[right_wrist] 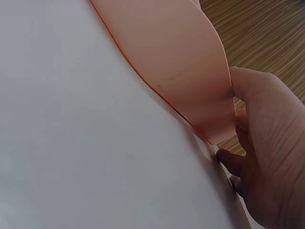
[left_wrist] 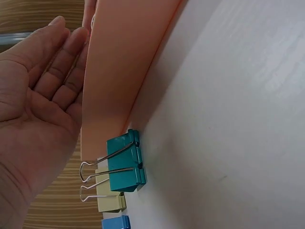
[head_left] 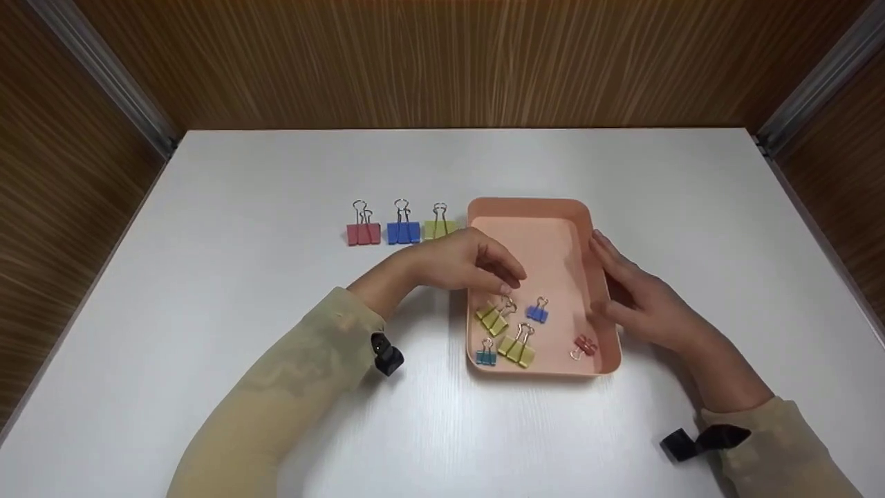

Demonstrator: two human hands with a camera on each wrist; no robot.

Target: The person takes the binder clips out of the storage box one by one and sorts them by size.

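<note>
- While the left hand (head_left: 460, 266) hovers over the left rim of the peach tray (head_left: 532, 207), its fingers hang loosely curled and hold nothing, the fingertips just above a yellow clip (head_left: 492, 317).
- The tray lies at the table's (head_left: 276, 180) centre, slightly toward three o'clock.
- The right hand (head_left: 639, 297) rests against the tray's right wall, fingers fairly straight along it, thumb side on the rim.
- Inside the tray's six o'clock end lie a blue clip (head_left: 538, 311), a second yellow clip (head_left: 517, 347), a teal clip (head_left: 486, 354) and a red clip (head_left: 583, 346).
- At the tray's ten o'clock stand three clips in a row: red (head_left: 363, 232), blue (head_left: 403, 229), yellow-green (head_left: 438, 226).
</note>
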